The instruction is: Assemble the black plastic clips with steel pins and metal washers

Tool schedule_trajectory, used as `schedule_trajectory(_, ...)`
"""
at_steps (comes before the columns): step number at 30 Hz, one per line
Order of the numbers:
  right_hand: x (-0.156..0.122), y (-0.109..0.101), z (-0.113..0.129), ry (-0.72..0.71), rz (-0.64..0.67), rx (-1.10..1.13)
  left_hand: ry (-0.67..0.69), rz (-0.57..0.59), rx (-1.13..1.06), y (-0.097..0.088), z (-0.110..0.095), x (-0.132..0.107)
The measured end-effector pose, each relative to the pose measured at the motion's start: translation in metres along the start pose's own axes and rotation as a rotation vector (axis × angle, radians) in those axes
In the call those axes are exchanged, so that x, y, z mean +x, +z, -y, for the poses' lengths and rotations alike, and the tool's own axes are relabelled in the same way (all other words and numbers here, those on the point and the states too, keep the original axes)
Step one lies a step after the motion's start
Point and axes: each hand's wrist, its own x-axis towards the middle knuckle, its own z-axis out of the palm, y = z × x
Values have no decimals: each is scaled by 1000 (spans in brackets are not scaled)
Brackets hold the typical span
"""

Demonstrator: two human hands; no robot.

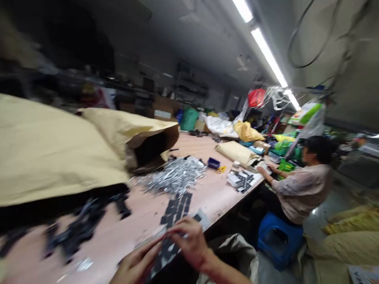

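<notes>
Near the table's front edge, my left hand (140,262) and my right hand (191,241) meet at the fingertips. Both have fingers pressed together in a pinch; whatever is between them is too small and blurred to name. Beneath and beyond them, small dark rectangular pieces (177,209) lie in rows, some on a greyish sheet (203,220). Just past these rows is a heap of thin silvery metal strips or pins (174,175). Blurred black parts (79,225) lie loose to the left of my hands.
Large tan paper sacks (53,150) cover the table's left side, one with its dark mouth facing right. A dark blue box (213,163) and a yellow-handled tool (221,169) lie beyond the heap. Right, another person (304,181) works seated on a blue stool (278,240).
</notes>
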Motion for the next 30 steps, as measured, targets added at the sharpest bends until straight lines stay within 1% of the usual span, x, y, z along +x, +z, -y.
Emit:
schedule_trajectory(2, 9, -5, 4, 101, 95, 100, -85, 33, 47, 2, -17, -10)
schedule_trajectory(4, 20, -8, -1, 209, 215, 215, -146, 82, 36, 2, -29, -11)
schedule_trajectory(7, 32, -7, -15, 341, 346, 360, -140, 158, -14, -4, -34, -3)
schedule_trajectory(9, 35, -5, -21, 372, 406, 384, -123, 174, -9, -10, -33, 0)
schedule_trajectory(11, 35, -4, -23, 345, 434, 353, -108, 174, -1, -14, -31, 1)
schedule_trajectory(12, 34, -3, -23, 310, 432, 321, -103, 171, -2, -16, -30, 2)
schedule_trajectory(15, 35, -3, -24, 158, 396, 203, -102, 202, 1, -17, -28, 4)
schedule_trajectory(17, 36, -3, -25, 65, 380, 134, -65, 224, 73, -17, -25, 5)
schedule_trajectory(18, 37, -3, -26, 32, 376, 106, -9, 201, 145, -17, -23, 6)
schedule_trajectory(20, 38, -2, -29, 6, 367, 60, 180, 79, 360, -15, -17, 7)
schedule_trajectory(22, 37, 0, -32, 40, 367, 42, 378, -55, 622, -14, -8, 7)
schedule_trajectory(24, 35, 2, -34, 84, 388, 28, 502, -114, 846, -15, 0, 6)
schedule_trajectory(25, 35, 4, -35, 82, 402, 5, 534, -120, 920, -15, 3, 7)
schedule_trajectory(27, 33, 5, -36, 18, 428, -75, 565, -115, 972, -17, 8, 8)
schedule_trajectory(30, 34, 7, -35, -131, 501, -195, 554, -102, 890, -20, 9, 10)
